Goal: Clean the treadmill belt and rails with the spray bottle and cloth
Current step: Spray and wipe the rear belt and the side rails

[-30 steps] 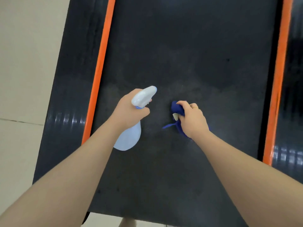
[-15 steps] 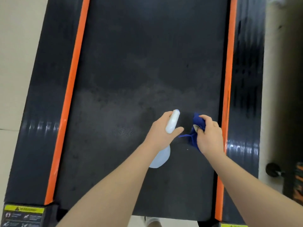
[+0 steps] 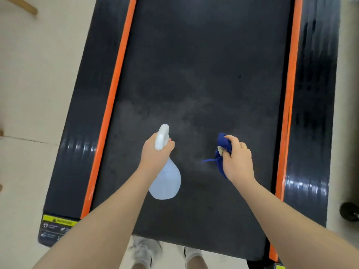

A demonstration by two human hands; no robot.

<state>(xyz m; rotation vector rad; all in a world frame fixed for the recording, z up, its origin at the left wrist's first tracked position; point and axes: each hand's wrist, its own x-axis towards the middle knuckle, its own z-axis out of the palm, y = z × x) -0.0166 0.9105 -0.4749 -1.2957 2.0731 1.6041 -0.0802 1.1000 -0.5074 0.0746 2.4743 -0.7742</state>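
A: Quick pass. Left hand is wrapped round the neck of the spray bottle, fingers closed on the trigger end, nozzle pointing up the belt. Bottle is held over the belt, left of centre.

B: Right hand?

A: Fisted on the blue cloth, bunched up, a corner trailing out toward the bottle. Held above the belt; can't tell if it touches.

B: Belt state?

A: Greyish patchy haze mid-belt, ahead of both hands. Could be dust or mist, can't say which. Orange rails: left rail, right rail, both look untouched, but that's a guess.

B: Risks?

A: Cloth is wadded, so the wiping face is small; likely streaks and missed strips unless it's opened out. Nozzle aims up the middle, so spray probably won't reach the rails. Overspray on the glossy side panels or the floor would be slippery, and the person's shoes are right at the belt's end.

B: Stage?

A: Spraying, likely; wiping not started.
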